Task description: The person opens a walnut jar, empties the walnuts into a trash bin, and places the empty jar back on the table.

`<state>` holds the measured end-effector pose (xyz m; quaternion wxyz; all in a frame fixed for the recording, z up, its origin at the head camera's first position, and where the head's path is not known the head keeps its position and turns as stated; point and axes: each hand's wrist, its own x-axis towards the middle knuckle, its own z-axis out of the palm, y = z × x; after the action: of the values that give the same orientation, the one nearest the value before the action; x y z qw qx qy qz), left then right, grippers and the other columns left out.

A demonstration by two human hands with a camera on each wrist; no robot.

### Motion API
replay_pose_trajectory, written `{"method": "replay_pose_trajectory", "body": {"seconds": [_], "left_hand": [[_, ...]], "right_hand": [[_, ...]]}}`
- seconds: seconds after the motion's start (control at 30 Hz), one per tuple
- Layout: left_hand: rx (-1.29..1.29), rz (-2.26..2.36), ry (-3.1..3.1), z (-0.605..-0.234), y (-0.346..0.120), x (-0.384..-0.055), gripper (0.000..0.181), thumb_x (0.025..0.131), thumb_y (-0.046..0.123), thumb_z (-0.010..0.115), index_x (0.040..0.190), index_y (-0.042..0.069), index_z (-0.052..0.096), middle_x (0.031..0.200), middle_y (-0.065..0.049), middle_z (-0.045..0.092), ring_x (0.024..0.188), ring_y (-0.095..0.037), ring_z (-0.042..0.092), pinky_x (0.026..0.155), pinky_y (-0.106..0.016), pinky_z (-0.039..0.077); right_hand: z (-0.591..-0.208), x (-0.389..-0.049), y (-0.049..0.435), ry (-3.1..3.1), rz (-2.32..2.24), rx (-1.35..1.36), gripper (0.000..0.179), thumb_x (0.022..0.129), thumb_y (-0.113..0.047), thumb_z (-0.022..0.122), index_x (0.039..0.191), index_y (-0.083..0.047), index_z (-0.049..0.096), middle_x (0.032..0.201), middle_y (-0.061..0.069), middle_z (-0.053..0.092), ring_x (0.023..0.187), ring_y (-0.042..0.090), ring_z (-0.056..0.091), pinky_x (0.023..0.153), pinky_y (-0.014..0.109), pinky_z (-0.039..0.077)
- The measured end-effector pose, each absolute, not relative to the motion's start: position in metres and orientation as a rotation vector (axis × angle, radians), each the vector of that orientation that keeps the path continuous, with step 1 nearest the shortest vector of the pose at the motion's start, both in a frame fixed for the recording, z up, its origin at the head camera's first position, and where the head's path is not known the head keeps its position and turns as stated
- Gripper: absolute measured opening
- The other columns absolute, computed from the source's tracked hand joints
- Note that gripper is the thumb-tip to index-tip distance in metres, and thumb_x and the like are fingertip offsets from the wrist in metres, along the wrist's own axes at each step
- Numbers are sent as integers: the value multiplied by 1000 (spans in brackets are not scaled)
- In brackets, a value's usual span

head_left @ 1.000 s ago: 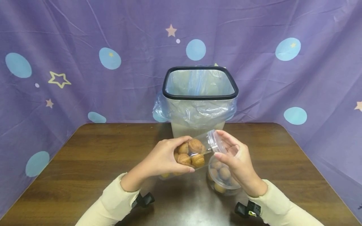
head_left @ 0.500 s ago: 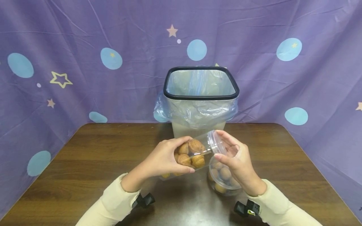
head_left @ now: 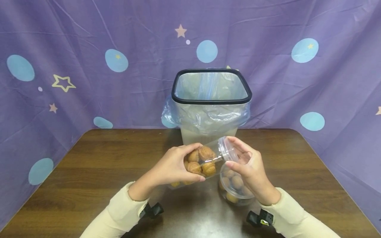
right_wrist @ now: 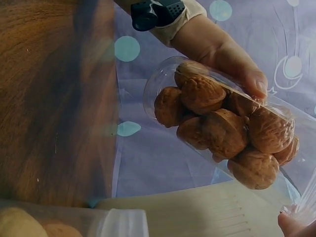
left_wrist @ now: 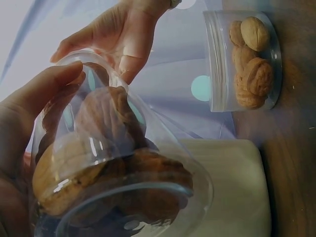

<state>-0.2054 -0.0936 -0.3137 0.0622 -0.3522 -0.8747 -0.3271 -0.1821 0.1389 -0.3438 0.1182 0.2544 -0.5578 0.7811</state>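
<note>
My left hand (head_left: 171, 167) grips a clear plastic jar (head_left: 214, 145) of walnuts around its body, holding it tilted above the table with the lidded end up and to the right. Thumb and fingers of my right hand (head_left: 253, 172) grip the clear lid (head_left: 227, 150) at its edge. The right wrist view shows several brown walnuts (right_wrist: 224, 131) heaped in the jar, lying toward its base. Below my right hand a second clear jar (left_wrist: 217, 64), lidded and also holding walnuts, stands upright on the table, partly hidden by that hand in the head view.
Behind the hands stands a pale bin (head_left: 190, 134) with a black rim (head_left: 212, 102) and a bluish plastic bag lining it, folded over the outside. The brown wooden table (head_left: 119, 148) meets a purple patterned curtain (head_left: 143, 43) at the back and sides.
</note>
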Motion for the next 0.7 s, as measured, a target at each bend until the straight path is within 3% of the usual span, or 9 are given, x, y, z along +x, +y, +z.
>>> {"method": "replay_pose_trajectory", "body": {"seconds": [0.7], "left_hand": [[-1040,-989,-2674,-316,-91,-204,79,59,39,86,128,13,56,100,3,68,83,-8,61,73,-23,51]], "right_hand": [[-345,-184,142,-1625,2337,743,57,68,15,63,123,-1,57,118,10,64,106,18,60,87,26,51]]}}
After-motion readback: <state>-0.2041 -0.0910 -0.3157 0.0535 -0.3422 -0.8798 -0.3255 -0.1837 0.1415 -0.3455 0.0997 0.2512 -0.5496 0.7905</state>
